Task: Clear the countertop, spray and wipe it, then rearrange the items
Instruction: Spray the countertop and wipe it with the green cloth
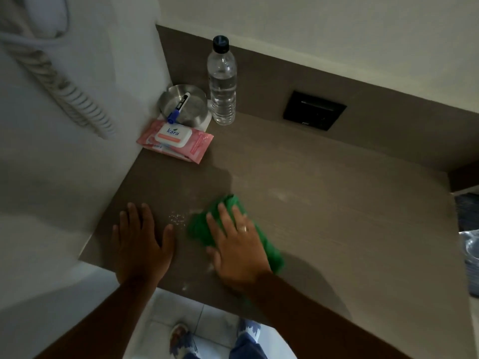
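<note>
The brown countertop (324,203) fills the middle of the view. My right hand (237,242) presses flat on a green cloth (204,226) near the front edge. My left hand (141,242) rests flat on the counter beside it, fingers spread, holding nothing. Small white droplets (177,218) lie between the two hands. In the far left corner stand a clear water bottle (222,81), a steel ashtray (191,104) with a blue-capped marker (178,107) in it, and a pink wipes pack (176,139).
A black socket panel (315,110) is set in the brown back wall. A white wall with a coiled cord (70,92) rises on the left. Crumpled plastic (470,250) sits past the counter's right edge. Tiled floor and my feet show below.
</note>
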